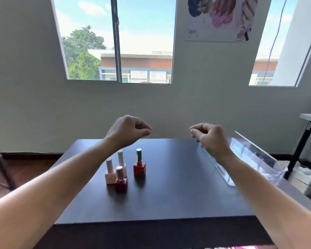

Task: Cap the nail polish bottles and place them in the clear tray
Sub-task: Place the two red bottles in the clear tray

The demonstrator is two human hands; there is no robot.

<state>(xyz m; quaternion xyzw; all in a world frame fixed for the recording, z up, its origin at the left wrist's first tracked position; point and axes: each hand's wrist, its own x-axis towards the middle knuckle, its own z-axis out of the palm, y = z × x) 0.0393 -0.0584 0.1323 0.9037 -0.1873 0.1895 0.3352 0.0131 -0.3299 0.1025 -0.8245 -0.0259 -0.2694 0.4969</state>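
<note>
The clear tray point(258, 159) lies beneath the right grip point(208, 137), its long axis running away from the person. Four capped nail polish bottles point(122, 170) stand upright on the table point(169, 194) below the left grip point(131, 131). Both grips are curled closed, holding nothing.

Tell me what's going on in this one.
A person holds both hands above a dark table, touching nothing: the left hand and right hand both have curled fingers. Four nail polish bottles stand upright on the table, apparently capped: a red bottle, a dark red bottle and two pale pink bottles. The clear tray at the table's right edge holds no bottle yet.
</note>
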